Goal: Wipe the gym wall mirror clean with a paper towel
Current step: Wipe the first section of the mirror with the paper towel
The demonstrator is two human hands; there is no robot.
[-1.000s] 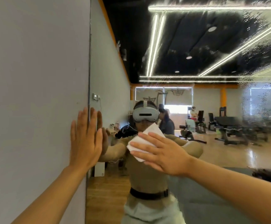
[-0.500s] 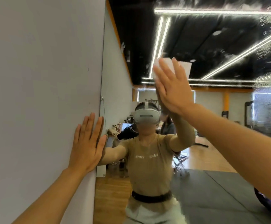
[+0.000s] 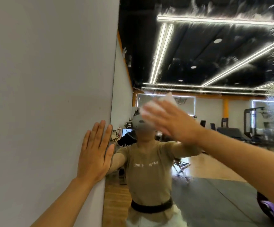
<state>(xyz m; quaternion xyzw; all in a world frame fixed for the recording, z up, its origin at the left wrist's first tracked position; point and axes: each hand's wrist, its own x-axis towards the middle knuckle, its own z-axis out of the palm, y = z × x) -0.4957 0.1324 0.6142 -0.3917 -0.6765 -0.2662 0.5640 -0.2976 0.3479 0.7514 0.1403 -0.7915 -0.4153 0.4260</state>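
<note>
Change: since half a second ago the right hand and the paper towel have come down from the upper centre of the frame to mid-height, now in front of the reflected headset; the left hand has stayed flat on the wall.
Wall [image 3: 47, 95]: plain grey surface filling the left half of the frame, ending at the mirror's vertical edge.
Left hand [image 3: 95, 153]: lower left of centre, palm flat against the wall just beside the mirror edge, fingers straight and close together, pointing up; its grip holds nothing.
Mirror [image 3: 214, 63]: covers the right half of the frame; wet streaks and droplets show across its upper part and far right side.
Reflection [image 3: 147, 174]: centre of the frame, a person in a tan shirt with a dark belt, both arms raised toward the glass.
Paper towel [image 3: 167, 99]: white, folded, at the centre of the frame, pressed to the mirror beneath the right hand; its top edge sticks out above the fingers; motion-blurred.
Right hand [image 3: 169, 123]: centre right, fingers extended and spread flat over the paper towel, pressing it against the glass; forearm runs to the lower right corner.
</note>
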